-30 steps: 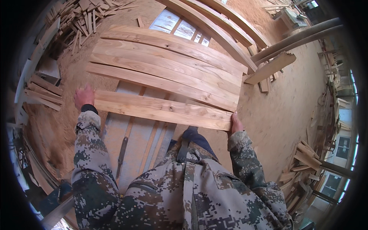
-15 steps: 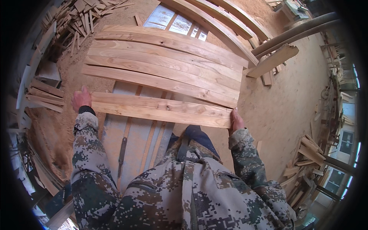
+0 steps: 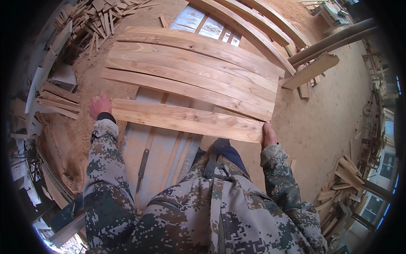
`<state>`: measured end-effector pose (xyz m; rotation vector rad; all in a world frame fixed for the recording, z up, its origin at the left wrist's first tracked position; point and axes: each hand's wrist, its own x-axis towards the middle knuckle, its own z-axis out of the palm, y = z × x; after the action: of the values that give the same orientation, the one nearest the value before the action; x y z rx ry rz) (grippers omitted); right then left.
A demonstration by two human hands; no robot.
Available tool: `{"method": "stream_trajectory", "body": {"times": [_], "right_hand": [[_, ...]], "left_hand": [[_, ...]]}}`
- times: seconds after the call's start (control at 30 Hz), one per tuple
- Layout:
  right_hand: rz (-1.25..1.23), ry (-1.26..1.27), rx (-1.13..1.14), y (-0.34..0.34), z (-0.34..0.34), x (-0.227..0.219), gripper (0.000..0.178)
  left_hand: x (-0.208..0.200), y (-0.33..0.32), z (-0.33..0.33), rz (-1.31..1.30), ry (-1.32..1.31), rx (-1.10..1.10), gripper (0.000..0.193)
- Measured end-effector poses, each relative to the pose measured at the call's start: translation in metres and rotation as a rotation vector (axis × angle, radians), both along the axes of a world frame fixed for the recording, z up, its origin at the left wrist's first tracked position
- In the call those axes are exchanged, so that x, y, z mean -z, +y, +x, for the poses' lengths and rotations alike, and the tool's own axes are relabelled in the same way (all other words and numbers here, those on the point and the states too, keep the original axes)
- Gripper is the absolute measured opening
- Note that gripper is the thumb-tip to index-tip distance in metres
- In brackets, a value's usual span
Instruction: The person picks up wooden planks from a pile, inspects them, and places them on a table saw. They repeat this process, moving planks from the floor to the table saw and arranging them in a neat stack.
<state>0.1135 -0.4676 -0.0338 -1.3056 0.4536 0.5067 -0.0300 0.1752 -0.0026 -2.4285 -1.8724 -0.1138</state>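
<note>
My left hand point(image 3: 100, 106) grips the left end of a long pale wooden board point(image 3: 186, 120). At its other end my right hand point(image 3: 269, 134) is closed, thumb along the upper edge. A line runs the board's whole length; I cannot tell whether it is a seam between two pieces or an edge between two faces. Just beyond lies a row of several similar boards point(image 3: 198, 70), side by side. The held board is apart from that row at the left and close to it at the right. Beneath is a grey metal tabletop point(image 3: 163, 144) with lengthwise slots.
Scrap wood lies heaped at the far left point(image 3: 99, 19) and at the right point(image 3: 347, 178). Long thick timbers point(image 3: 253, 34) stretch across the far side. A rough-edged plank point(image 3: 313, 70) juts out at the far right. Sawdust covers the floor point(image 3: 313, 139).
The whole view has shifted, so everything sits slightly further right in the picture. Both hands keep their hold on the board, whose left end lies slightly nearer the row.
</note>
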Motion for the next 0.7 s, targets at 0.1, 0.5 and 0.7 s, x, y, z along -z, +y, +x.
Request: {"method": "stream_trajectory", "body": {"times": [0.1, 0.5, 0.7], "right_hand": [[0.016, -0.010, -0.003, -0.005, 0.000, 0.004, 0.058], [0.268, -0.009, -0.088, -0.020, 0.001, 0.040, 0.059], [-0.206, 0.181, 0.016, -0.024, 0.003, 0.008, 0.067]], "left_hand": [[-0.003, -0.002, -0.001, -0.076, -0.017, -0.025, 0.060], [0.037, 0.021, -0.021, 0.075, -0.867, -0.050, 0.028], [0.070, 0.013, -0.016, -0.263, -1.438, -0.163, 0.028]]}}
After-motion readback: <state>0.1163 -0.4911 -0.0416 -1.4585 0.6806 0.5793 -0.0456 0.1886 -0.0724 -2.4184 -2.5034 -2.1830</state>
